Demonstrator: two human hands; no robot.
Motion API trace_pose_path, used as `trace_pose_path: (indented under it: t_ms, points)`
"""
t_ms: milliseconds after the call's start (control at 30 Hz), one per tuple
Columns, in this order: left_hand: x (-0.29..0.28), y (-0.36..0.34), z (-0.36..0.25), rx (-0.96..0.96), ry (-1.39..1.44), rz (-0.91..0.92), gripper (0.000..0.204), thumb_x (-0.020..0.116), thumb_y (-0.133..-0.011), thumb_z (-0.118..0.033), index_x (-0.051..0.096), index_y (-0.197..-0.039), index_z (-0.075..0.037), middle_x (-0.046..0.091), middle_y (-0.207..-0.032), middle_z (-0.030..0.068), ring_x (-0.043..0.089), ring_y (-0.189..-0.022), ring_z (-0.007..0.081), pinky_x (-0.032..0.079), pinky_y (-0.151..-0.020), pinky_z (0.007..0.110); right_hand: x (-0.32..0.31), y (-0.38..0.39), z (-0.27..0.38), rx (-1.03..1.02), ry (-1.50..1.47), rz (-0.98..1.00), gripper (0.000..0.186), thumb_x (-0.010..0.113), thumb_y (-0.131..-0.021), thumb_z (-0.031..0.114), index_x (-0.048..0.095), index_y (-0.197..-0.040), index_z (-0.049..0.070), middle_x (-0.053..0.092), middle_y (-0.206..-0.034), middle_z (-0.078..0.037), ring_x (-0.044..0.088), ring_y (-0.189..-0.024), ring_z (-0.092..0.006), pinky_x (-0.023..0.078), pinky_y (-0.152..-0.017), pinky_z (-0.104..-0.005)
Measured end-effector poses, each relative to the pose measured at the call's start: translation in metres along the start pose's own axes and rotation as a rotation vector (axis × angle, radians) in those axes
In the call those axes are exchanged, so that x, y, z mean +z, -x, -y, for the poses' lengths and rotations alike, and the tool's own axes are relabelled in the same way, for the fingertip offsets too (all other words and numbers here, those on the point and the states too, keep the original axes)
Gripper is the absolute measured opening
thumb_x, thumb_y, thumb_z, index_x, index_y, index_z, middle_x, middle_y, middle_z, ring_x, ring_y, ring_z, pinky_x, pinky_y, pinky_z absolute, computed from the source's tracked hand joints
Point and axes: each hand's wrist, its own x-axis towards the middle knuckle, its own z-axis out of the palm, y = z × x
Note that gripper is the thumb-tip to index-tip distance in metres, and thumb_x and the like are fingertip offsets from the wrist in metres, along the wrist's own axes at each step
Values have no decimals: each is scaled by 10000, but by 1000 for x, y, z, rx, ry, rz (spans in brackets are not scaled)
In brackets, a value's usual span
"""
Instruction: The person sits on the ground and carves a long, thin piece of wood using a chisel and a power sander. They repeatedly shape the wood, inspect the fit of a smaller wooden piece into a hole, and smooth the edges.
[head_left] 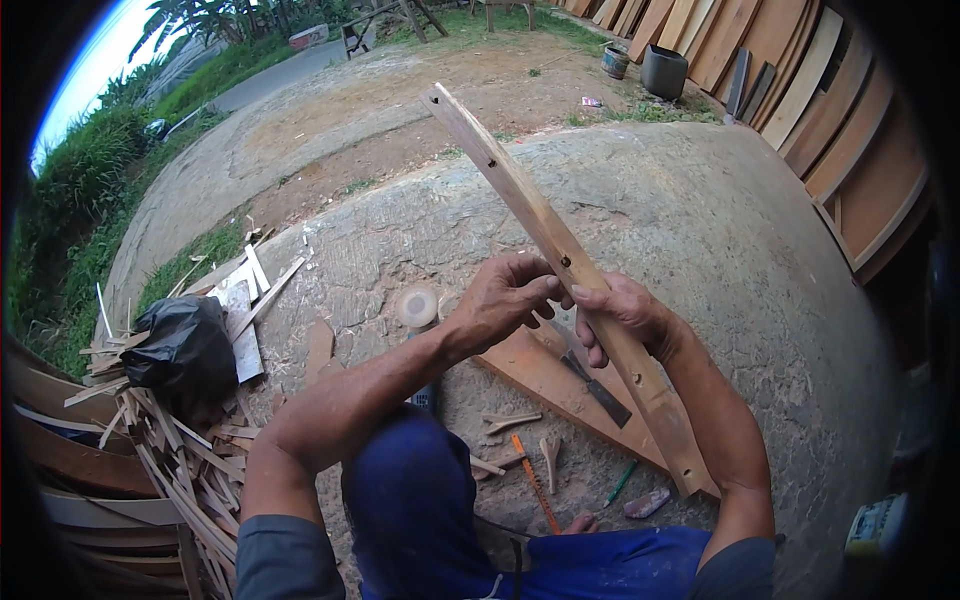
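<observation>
A long, pale wooden slat [520,196] with several small holes runs diagonally from upper centre down to lower right. My right hand [625,312] is wrapped around its middle from below. My left hand [503,297] pinches the slat's left edge with its fingertips, just beside a hole. Under the hands, a flat wooden board [545,382] lies on the concrete ground with a dark metal square [596,385] on it.
A heap of wood offcuts [170,450] and a black plastic bag [182,345] lie at left. A round white lid [417,306], an orange-handled saw blade [535,483], a green pencil [620,482] and small wood pieces lie near my knees. Planks [800,80] lean at right.
</observation>
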Motion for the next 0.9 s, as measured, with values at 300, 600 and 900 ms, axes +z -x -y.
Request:
trace_pose_path:
  t_ms: [300, 600, 900]
  points:
    - [-4, -7, 11, -79, 481, -102, 578, 568, -1065, -426, 474, -1431, 12, 635, -1326, 205, 666, -1159, 255, 558, -970, 370, 12, -12, -9, -291, 1253, -500, 495, 577, -1019, 431, 525, -1308, 31, 698, -1016, -205, 732, -891, -399, 593, -762, -521]
    - [-13, -12, 33, -219, 631, -267, 460, 554, -1073, -404, 555, -1255, 19, 660, -1228, 194, 665, -1151, 308, 548, -1033, 436, 15, -5, -5, -357, 1614, -521, 605, 676, -937, 491, 531, -1407, 139, 667, -1063, -165, 720, -918, -366, 588, -772, -491]
    - [-9, -11, 36, -167, 688, -267, 395, 534, -1087, -360, 567, -1241, 3, 670, -1219, 164, 674, -1141, 285, 561, -1010, 414, -3, -1, 8, -239, 1435, -429, 682, 657, -920, 601, 544, -1424, 155, 669, -1188, -183, 664, -1121, -365, 529, -982, -494]
